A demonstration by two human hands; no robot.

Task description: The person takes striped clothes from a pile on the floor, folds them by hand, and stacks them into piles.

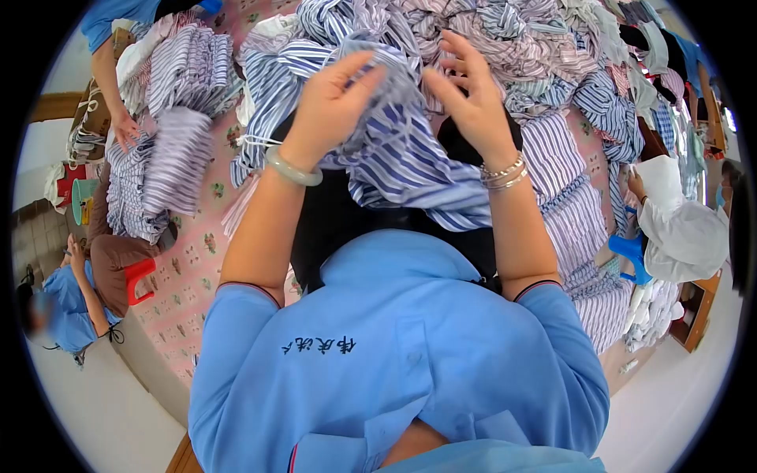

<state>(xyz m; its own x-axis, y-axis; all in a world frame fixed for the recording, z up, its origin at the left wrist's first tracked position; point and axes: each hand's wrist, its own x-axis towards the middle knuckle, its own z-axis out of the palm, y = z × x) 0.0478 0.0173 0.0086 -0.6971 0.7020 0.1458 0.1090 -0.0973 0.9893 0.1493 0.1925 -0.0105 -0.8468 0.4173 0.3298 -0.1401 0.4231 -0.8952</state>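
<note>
A blue-and-white striped garment (406,158) hangs over my lap, its upper part smeared by motion. My left hand (335,98), with a pale bangle at the wrist, is closed at the garment's upper left edge, thumb and fingers pinching the cloth. To the right, my right hand (471,98) is raised with its fingers apart and nothing visible between them. It wears metal bracelets and is close to the garment without clearly touching it. White ties (256,140) stick out to the left of my left wrist.
A large heap of striped clothes (505,39) lies ahead. Folded striped stacks (564,165) stand at my right, and more stacks (189,67) at the left, where a co-worker's hand (124,128) reaches in. Red stool (139,281) and blue stool (631,254) flank the patterned cloth (185,292).
</note>
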